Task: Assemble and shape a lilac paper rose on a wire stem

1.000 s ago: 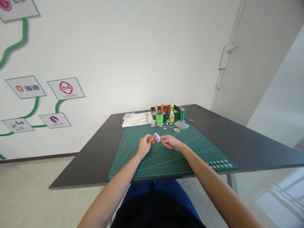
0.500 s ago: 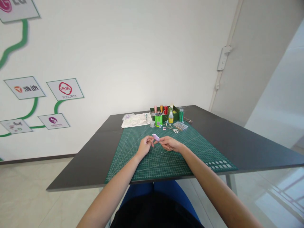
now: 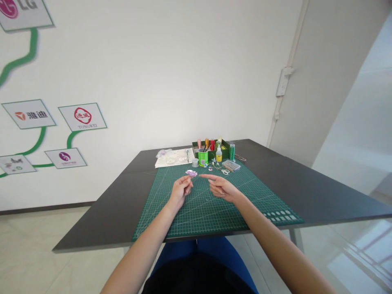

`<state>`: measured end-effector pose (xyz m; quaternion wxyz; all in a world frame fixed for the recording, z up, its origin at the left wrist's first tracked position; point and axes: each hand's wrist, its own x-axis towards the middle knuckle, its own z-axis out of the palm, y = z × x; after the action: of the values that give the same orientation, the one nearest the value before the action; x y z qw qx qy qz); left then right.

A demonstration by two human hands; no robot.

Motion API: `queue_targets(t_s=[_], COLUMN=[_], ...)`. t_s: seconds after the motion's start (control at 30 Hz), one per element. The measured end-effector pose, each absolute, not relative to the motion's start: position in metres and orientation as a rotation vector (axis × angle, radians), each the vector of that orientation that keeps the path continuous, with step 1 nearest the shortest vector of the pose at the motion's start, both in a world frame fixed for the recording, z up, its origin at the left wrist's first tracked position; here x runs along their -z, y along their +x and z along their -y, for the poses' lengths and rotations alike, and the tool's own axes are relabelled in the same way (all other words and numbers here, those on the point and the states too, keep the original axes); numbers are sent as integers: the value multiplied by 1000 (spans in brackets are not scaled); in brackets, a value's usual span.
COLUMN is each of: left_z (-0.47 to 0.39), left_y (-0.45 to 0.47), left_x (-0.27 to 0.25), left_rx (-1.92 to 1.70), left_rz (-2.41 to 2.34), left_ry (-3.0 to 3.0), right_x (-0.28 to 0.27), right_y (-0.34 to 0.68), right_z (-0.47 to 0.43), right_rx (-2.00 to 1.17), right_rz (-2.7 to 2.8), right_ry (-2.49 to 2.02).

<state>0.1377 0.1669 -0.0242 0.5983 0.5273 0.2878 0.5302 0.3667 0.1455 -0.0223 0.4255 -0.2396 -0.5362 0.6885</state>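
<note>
A small light-purple flower (image 3: 191, 173) faces upward just over the mat, its petals spread. My left hand (image 3: 180, 190) is closed, pinching the flower from below between thumb and fingertips; the part it grips is mostly hidden. Just right of the petals, my right hand (image 3: 223, 188) has its index finger stretched toward the flower, with a small gap between. The other right fingers are loosely bent and hold nothing I can see. Both hands are over the green cutting mat (image 3: 196, 216).
Behind the hands stand a green can (image 3: 203, 157) with tools, a glue bottle (image 3: 218, 154) and a box (image 3: 226, 152) of thread spools. White scissors (image 3: 225, 172) and a clear case (image 3: 231, 165) lie on the mat. White sheets (image 3: 173, 158) lie back left.
The flower has moved left with my left hand and now faces more upward. My right hand has come away from it, index finger extended. The view has shifted slightly.
</note>
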Motion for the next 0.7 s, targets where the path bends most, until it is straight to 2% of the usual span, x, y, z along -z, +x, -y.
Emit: queue_targets(t_s=[0.43,0.7], left_z=[-159,-167], left_y=[124,110], left_x=[-25,-38], left_rx=[-1334,-1377], left_rz=[-554,-574], left_ry=[1202,1201], right_x=[24,22], right_y=[392,395], right_z=[-132,-136], right_rx=[-1578,-1490], right_rz=[1271,1329], right_ry=[-664,-771])
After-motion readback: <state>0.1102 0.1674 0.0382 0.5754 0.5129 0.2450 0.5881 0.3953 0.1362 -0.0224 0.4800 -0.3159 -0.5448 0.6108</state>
